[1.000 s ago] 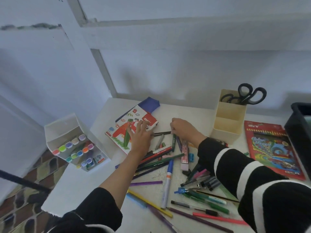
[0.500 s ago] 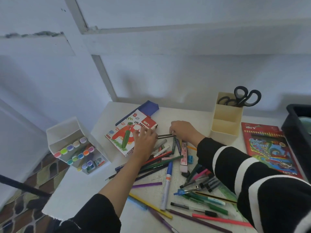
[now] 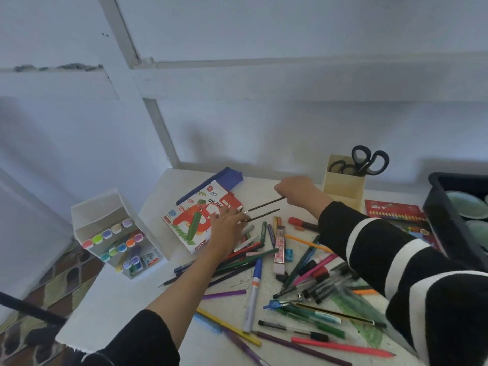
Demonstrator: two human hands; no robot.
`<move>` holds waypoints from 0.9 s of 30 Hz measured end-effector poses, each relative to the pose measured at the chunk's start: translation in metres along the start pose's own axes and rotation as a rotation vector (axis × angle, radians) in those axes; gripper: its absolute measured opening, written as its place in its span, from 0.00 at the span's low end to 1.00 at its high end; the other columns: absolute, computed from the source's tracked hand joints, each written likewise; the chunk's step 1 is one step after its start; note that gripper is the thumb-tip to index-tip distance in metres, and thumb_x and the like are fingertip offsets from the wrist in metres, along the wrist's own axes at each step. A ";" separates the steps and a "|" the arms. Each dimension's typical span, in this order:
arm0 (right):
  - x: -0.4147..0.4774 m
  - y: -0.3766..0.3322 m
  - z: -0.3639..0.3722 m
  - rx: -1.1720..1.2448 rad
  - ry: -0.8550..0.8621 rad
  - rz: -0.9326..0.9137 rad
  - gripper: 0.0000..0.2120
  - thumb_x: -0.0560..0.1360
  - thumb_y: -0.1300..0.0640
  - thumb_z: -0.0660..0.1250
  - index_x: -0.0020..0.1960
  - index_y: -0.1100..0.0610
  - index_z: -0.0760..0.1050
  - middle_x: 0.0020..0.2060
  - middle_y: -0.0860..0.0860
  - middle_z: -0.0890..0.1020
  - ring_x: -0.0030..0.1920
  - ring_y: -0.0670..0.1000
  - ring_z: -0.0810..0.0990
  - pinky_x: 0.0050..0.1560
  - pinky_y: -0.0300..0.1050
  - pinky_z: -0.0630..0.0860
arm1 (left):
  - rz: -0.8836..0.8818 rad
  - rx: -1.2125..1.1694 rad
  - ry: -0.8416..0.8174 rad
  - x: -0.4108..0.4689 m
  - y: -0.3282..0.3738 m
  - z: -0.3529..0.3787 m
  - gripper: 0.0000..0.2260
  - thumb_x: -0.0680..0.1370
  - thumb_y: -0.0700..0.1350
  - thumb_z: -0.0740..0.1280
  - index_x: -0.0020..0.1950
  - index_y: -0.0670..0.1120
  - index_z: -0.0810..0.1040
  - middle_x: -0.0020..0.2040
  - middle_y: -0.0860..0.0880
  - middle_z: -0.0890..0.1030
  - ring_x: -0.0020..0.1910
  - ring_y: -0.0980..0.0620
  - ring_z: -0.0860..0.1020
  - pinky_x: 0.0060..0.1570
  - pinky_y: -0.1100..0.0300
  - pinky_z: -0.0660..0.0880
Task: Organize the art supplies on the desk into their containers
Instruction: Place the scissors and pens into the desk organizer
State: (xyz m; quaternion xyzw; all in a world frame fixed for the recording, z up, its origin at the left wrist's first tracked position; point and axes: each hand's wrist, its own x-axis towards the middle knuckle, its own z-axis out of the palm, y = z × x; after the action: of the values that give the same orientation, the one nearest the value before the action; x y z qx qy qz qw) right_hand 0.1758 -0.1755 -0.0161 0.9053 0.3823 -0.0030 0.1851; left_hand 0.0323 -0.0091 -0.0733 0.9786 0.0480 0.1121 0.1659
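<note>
Far left, one white marker box (image 3: 79,220) sits tilted at the table (image 3: 111,313) edge, with about thirteen coloured caps showing inside. Next to it lies one oil pastel box (image 3: 192,225), with one blue flap (image 3: 224,178) behind it. The left hand (image 3: 227,231) rests on the pastel box's right edge with its fingers stretched out. The fingertips are at the end of the lower stick (image 3: 262,215), but I can't tell if they pinch it. There are two thin dark sticks in all. The upper stick (image 3: 266,203) is pinched in the curled right hand (image 3: 298,191), lifted at centre frame. Below the hands, a loose pile of pens and pencils (image 3: 303,276) covers the table, too many to count. One white marker pen (image 3: 252,294) and one blue sharpener (image 3: 289,253) are in the mix. Upper right is one cream holder (image 3: 343,188) with two pairs of black scissors (image 3: 369,159). Right of that lies one red pencil pack (image 3: 396,215), flat. One dark bin (image 3: 443,212) is at the right edge.
</note>
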 end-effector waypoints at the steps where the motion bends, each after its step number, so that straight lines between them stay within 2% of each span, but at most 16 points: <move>1: -0.004 0.005 -0.005 -0.045 0.001 0.020 0.10 0.74 0.71 0.61 0.48 0.57 0.73 0.34 0.49 0.70 0.37 0.52 0.74 0.34 0.43 0.69 | -0.016 -0.104 0.020 0.003 0.005 0.000 0.09 0.79 0.44 0.64 0.56 0.49 0.81 0.52 0.52 0.78 0.54 0.51 0.69 0.53 0.53 0.61; 3: -0.016 0.015 -0.014 -0.076 0.003 0.064 0.10 0.74 0.70 0.62 0.45 0.56 0.73 0.31 0.48 0.66 0.36 0.52 0.72 0.34 0.42 0.68 | -0.039 -0.346 0.070 0.008 0.015 0.001 0.07 0.77 0.40 0.67 0.52 0.46 0.83 0.46 0.51 0.79 0.48 0.52 0.72 0.49 0.55 0.66; 5: -0.026 0.026 -0.024 -0.018 0.009 0.096 0.08 0.74 0.67 0.61 0.43 0.55 0.72 0.33 0.49 0.69 0.37 0.53 0.73 0.35 0.43 0.69 | -0.053 -0.528 0.107 0.012 0.026 -0.003 0.07 0.76 0.36 0.68 0.51 0.43 0.83 0.44 0.51 0.79 0.44 0.53 0.75 0.49 0.58 0.71; 6: -0.031 0.032 -0.030 0.037 0.008 0.108 0.06 0.75 0.66 0.61 0.43 0.56 0.72 0.36 0.49 0.72 0.38 0.53 0.74 0.36 0.44 0.70 | -0.052 -0.571 0.116 0.014 0.032 -0.007 0.07 0.76 0.36 0.67 0.51 0.42 0.82 0.45 0.50 0.80 0.43 0.55 0.75 0.48 0.63 0.72; 8: -0.041 0.046 -0.041 0.198 0.010 0.127 0.04 0.74 0.62 0.62 0.46 0.57 0.75 0.41 0.52 0.77 0.39 0.54 0.77 0.36 0.44 0.72 | -0.052 -0.611 0.119 0.020 0.044 -0.016 0.07 0.77 0.36 0.66 0.53 0.42 0.81 0.46 0.49 0.79 0.41 0.58 0.75 0.43 0.72 0.71; 12: -0.063 0.072 -0.059 0.521 0.085 0.202 0.08 0.77 0.56 0.60 0.50 0.59 0.75 0.45 0.54 0.80 0.38 0.54 0.77 0.38 0.46 0.73 | -0.046 -0.698 0.080 0.031 0.063 -0.038 0.08 0.79 0.39 0.63 0.57 0.44 0.79 0.43 0.51 0.76 0.31 0.54 0.75 0.31 0.70 0.72; 14: -0.073 0.083 -0.065 0.626 0.161 0.262 0.11 0.79 0.53 0.58 0.49 0.59 0.75 0.41 0.54 0.80 0.37 0.54 0.80 0.42 0.48 0.76 | -0.024 -0.625 0.065 0.040 0.067 -0.048 0.10 0.80 0.41 0.63 0.58 0.46 0.80 0.45 0.52 0.77 0.35 0.58 0.74 0.38 0.68 0.72; 16: -0.082 0.093 -0.071 0.766 0.239 0.296 0.14 0.81 0.52 0.57 0.44 0.59 0.75 0.33 0.52 0.80 0.31 0.50 0.80 0.39 0.46 0.76 | -0.035 -0.561 -0.007 0.050 0.073 -0.057 0.11 0.80 0.41 0.62 0.60 0.45 0.80 0.48 0.49 0.78 0.39 0.58 0.73 0.43 0.66 0.70; 18: -0.090 0.101 -0.075 0.841 0.305 0.313 0.16 0.81 0.53 0.57 0.39 0.59 0.74 0.29 0.51 0.78 0.25 0.45 0.76 0.35 0.42 0.73 | -0.158 -0.686 -0.162 0.058 0.084 -0.067 0.13 0.81 0.37 0.59 0.63 0.43 0.77 0.44 0.46 0.76 0.36 0.55 0.70 0.34 0.66 0.69; 20: -0.098 0.106 -0.078 0.874 0.382 0.355 0.14 0.80 0.56 0.59 0.39 0.60 0.75 0.30 0.53 0.78 0.26 0.46 0.75 0.33 0.37 0.72 | -0.290 -0.938 -0.325 0.062 0.096 -0.079 0.15 0.80 0.31 0.56 0.65 0.37 0.73 0.38 0.45 0.71 0.33 0.54 0.69 0.27 0.68 0.68; 24: -0.110 0.121 -0.069 1.005 0.559 0.438 0.03 0.77 0.65 0.62 0.47 0.61 0.73 0.35 0.56 0.78 0.28 0.46 0.77 0.28 0.32 0.74 | -0.371 -1.282 -0.498 0.071 0.116 -0.097 0.16 0.79 0.29 0.59 0.64 0.41 0.75 0.43 0.41 0.77 0.35 0.54 0.76 0.36 0.67 0.79; 27: -0.115 0.131 -0.059 1.079 0.622 0.490 0.05 0.76 0.68 0.62 0.49 0.61 0.70 0.36 0.58 0.79 0.27 0.45 0.79 0.29 0.32 0.76 | -0.460 -1.444 -0.526 0.081 0.134 -0.100 0.12 0.78 0.30 0.61 0.58 0.37 0.78 0.48 0.40 0.79 0.43 0.52 0.81 0.42 0.64 0.80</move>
State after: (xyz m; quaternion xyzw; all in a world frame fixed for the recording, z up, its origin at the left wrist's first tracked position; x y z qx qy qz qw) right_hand 0.1778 -0.3187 0.0996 0.8903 0.1460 0.1093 -0.4172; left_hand 0.0946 -0.0927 0.0803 0.5896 0.1233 -0.1558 0.7829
